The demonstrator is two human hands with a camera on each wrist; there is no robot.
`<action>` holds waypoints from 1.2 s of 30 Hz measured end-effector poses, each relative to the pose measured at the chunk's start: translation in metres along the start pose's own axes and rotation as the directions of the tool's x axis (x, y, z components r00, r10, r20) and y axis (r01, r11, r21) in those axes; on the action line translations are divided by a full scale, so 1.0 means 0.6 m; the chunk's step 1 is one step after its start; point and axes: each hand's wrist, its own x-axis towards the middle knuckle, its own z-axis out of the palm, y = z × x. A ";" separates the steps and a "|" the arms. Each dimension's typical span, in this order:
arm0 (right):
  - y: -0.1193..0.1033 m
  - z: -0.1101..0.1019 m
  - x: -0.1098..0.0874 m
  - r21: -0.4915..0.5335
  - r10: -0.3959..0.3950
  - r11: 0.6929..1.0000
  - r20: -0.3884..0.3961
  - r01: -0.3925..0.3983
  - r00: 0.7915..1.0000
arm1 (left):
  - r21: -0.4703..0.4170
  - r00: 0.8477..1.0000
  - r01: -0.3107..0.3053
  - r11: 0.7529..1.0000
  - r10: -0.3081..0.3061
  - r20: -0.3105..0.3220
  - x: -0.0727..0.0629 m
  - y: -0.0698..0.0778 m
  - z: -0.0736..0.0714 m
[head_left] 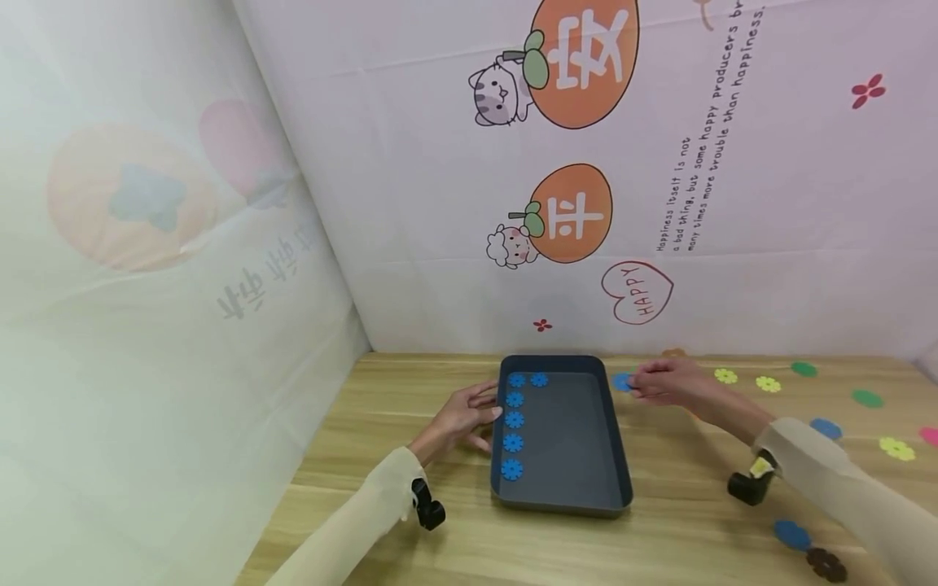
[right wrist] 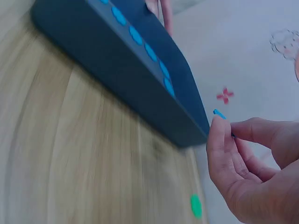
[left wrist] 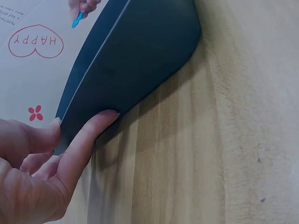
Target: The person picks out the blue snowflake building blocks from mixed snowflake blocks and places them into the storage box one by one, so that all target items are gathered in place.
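In the head view my right hand (head_left: 670, 382) is just right of the tray's far end. Its thumb and fingertips pinch a blue flower-shaped plastic disc (head_left: 622, 382), held edge-on in the right wrist view. My left hand (head_left: 462, 415) touches the left wall of the dark grey rectangular tray (head_left: 567, 439), one fingertip at the rim and another digit pressed against the outer side (left wrist: 114, 70). Inside the tray, several blue discs (head_left: 514, 420) form a column along the left wall. One more blue disc (head_left: 539, 379) lies beside the column's far end.
Loose discs lie on the wooden table (head_left: 410, 537) to the right: yellow (head_left: 768, 383), green (head_left: 868, 398), blue (head_left: 826, 428), pink (head_left: 929, 435) and brown (head_left: 826, 564). An orange-brown disc (head_left: 673, 352) sits by the printed back curtain (head_left: 440, 301). Another curtain (head_left: 146, 342) hangs at left.
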 end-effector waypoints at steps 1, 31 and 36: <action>-0.004 0.008 0.007 -0.005 0.008 1.000 0.008 -0.008 1.000 | 0.002 1.000 0.000 1.000 0.000 0.002 0.000 0.000 -0.001; -0.039 0.174 0.150 -0.182 0.139 0.975 0.067 -0.125 0.988 | -0.034 0.995 0.089 0.995 -0.088 0.040 0.001 0.021 -0.013; -0.031 0.184 0.158 -0.259 0.121 0.960 0.026 -0.110 0.992 | -0.006 0.996 0.073 0.997 -0.073 0.043 0.002 0.022 -0.008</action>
